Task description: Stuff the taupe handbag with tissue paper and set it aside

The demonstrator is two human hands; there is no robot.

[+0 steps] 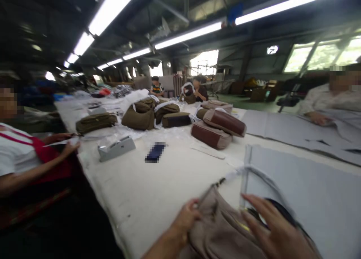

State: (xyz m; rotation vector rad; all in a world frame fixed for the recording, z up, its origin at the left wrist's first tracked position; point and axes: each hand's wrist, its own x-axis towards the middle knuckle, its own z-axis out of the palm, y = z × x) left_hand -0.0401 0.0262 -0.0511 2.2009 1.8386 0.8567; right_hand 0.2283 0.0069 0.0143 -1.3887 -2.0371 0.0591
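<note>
A taupe fabric bag (222, 232) lies on the white table (158, 191) right in front of me. My left hand (186, 219) pinches the bag's upper left edge, fingers closed on the cloth. My right hand (275, 229) rests on the bag's right side with its fingers stretched out and spread. A dark strap or zipper end sticks out past the bag's top corner toward a grey sheet (307, 191).
Olive bags (139, 118) and brown-and-taupe bags (218, 127) are piled mid-table, with a grey tape dispenser (116, 148) and a dark blue object (155, 152). A person in red sits at the left (31, 165); another person (329, 101) works at the right. Other people sit far back.
</note>
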